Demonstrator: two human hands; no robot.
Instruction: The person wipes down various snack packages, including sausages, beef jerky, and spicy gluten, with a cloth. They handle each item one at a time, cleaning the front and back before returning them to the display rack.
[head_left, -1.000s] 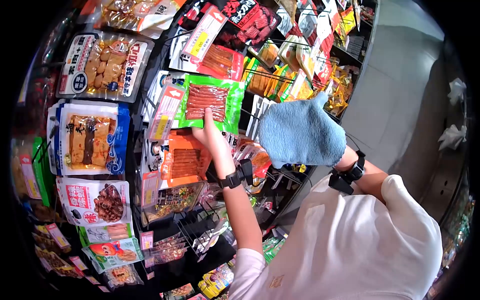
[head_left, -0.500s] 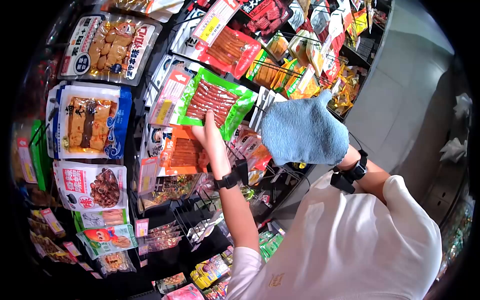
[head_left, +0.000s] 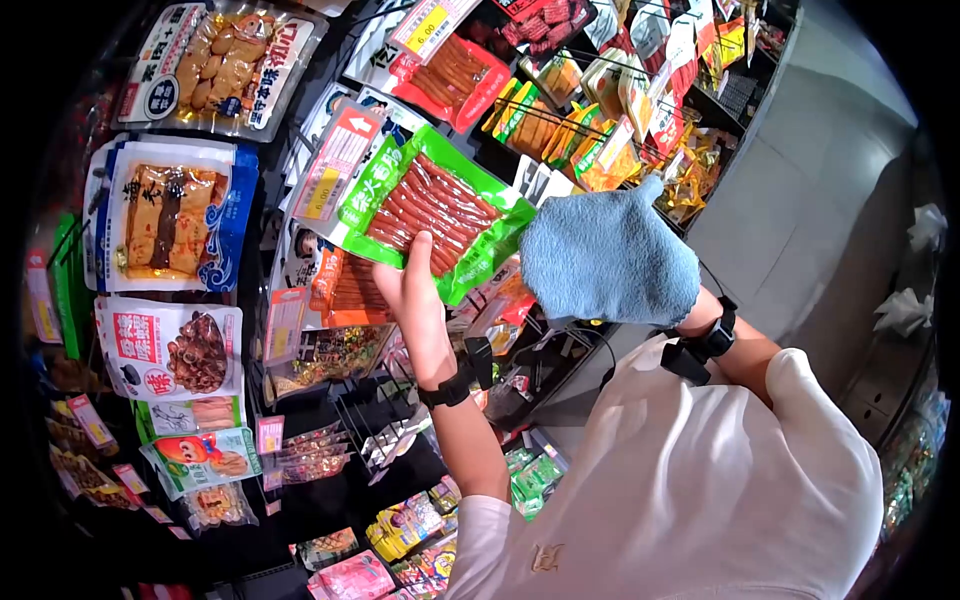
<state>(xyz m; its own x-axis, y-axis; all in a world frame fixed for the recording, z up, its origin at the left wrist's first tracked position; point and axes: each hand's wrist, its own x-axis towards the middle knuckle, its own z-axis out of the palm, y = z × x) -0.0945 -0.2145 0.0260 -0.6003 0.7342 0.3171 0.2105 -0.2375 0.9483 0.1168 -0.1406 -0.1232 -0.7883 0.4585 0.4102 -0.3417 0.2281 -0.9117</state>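
Left hand (head_left: 412, 300) gripping green sausage packet (head_left: 432, 212), tilted diagonally

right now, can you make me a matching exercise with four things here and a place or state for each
Things:
1 green pack
2 mitt
3 red pack
4 blue pack

Places or states:
a hangs at far left
b tilted, in the grip of the left hand
c hangs near the top
d pale blue, worn

Pairs: 1-b, 2-d, 3-c, 4-a
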